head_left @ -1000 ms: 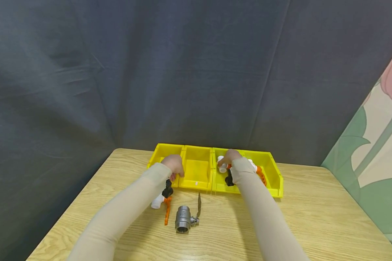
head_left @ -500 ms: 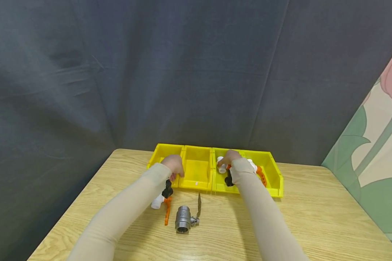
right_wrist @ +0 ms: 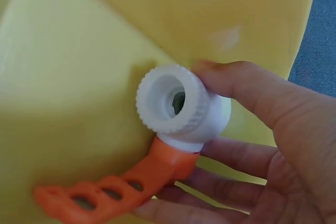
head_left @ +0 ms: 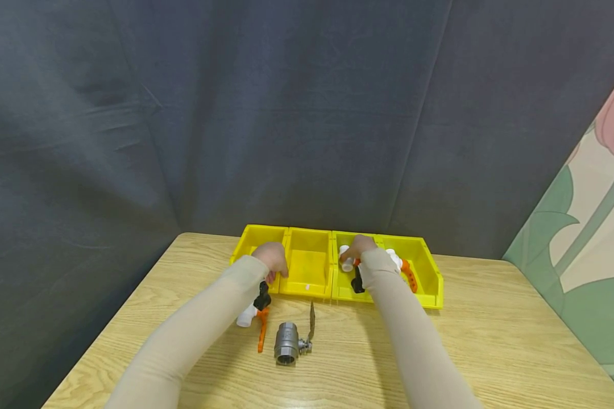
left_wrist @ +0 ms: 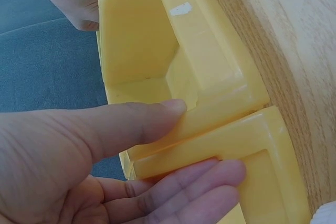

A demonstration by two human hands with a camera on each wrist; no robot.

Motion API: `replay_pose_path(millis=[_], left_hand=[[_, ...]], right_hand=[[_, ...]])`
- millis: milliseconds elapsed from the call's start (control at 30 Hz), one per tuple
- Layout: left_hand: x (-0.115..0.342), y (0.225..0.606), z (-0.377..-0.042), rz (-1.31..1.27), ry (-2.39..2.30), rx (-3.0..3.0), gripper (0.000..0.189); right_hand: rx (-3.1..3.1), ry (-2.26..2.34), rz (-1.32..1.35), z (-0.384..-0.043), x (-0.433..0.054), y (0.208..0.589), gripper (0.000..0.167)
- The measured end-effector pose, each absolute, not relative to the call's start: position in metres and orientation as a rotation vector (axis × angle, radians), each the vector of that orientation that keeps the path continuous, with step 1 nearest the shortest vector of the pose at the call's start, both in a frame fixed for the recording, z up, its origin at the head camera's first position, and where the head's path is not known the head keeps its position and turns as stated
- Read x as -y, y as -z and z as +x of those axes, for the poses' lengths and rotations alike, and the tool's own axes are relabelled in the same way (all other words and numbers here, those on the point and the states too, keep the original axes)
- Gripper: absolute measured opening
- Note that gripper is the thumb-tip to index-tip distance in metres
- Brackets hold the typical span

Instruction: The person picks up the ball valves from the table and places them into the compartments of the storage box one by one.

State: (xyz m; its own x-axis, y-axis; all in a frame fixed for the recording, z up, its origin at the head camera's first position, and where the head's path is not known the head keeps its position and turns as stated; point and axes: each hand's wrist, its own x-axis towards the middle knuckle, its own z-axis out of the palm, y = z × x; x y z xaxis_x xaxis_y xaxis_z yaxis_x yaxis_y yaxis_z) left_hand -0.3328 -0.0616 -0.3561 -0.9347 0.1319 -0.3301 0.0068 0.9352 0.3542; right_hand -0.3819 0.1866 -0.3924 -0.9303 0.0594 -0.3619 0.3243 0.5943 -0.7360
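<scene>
My left hand (head_left: 271,257) straddles the adjoining walls of two yellow bins; in the left wrist view its thumb lies over one bin (left_wrist: 210,51) and its fingers reach into the neighbouring bin (left_wrist: 257,166), gripping the walls between. Inside the third bin from the left (head_left: 341,282), my right hand (head_left: 362,245) holds a white plastic ball valve (right_wrist: 205,114) with an orange lever handle (right_wrist: 115,192). The right wrist view has the thumb against the white body and the fingers around and beneath the handle's base. The valve's threaded collar opening faces the camera.
On the wooden table (head_left: 491,341) before the bins lie a metal ball valve (head_left: 286,343) and another white valve (head_left: 245,317) with an orange handle, partly hidden by the left wrist camera. The rightmost bin (head_left: 430,284) contains a white and orange valve (head_left: 408,274). A dark curtain (head_left: 307,113) hangs behind.
</scene>
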Motion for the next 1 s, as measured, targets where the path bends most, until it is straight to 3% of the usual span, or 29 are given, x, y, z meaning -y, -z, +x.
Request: replay_pose_path(millis=[467, 633, 900, 1000], left_hand=[[0.060, 0.358, -0.336, 0.095, -0.498, -2.729, 0.021], [0.059, 0.358, -0.335, 0.113, -0.497, -2.734, 0.020], [0.061, 0.356, -0.335, 0.129, -0.492, -2.732, 0.020], [0.061, 0.355, -0.335, 0.115, -0.505, -2.735, 0.020]], right_hand=[[-2.450, 1.435, 0.253, -0.344, -0.178, 0.369, 0.034], [-2.363, 1.491, 0.349, -0.336, -0.178, 0.367, 0.039], [-2.367, 1.442, 0.338, -0.335, -0.177, 0.359, 0.039], [-2.519, 1.207, 0.230, -0.349, -0.178, 0.359, 0.036]])
